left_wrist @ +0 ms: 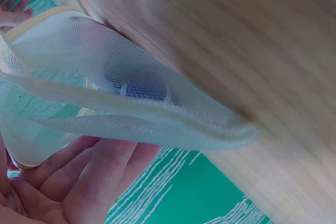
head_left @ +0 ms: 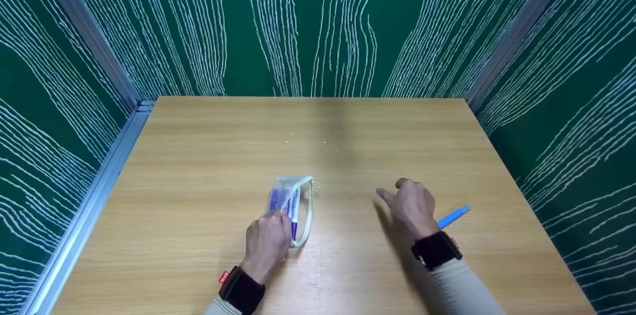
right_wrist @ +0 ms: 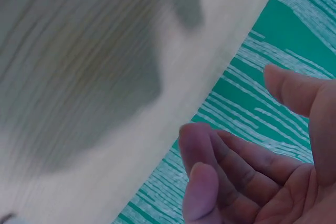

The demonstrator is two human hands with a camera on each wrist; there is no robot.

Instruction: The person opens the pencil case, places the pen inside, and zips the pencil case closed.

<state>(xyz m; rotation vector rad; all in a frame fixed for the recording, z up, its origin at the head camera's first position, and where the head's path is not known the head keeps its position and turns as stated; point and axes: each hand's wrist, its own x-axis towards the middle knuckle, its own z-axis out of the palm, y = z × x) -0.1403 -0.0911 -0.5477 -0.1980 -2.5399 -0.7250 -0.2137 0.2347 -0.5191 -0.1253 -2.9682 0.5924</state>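
A translucent mesh pouch (head_left: 292, 183) with a pale zip edge is held at its near side by my left hand (head_left: 268, 240). Its mouth gapes toward the right, and pens (head_left: 295, 210) with blue and white parts show inside. In the left wrist view the mesh pouch (left_wrist: 68, 45) spreads above the fingers of my left hand (left_wrist: 79, 187). My right hand (head_left: 411, 205) is over the table to the right, holding nothing; its thumb and fingers stand apart in the right wrist view. A blue pen (head_left: 454, 216) lies just beyond the right wrist, partly hidden by it.
The wooden table (head_left: 223, 146) carries a few tiny white specks (head_left: 325, 142) near its middle. Green panels (head_left: 308, 27) with white wavy lines stand at the back and both sides. A metal rail (head_left: 89, 196) runs along the left edge.
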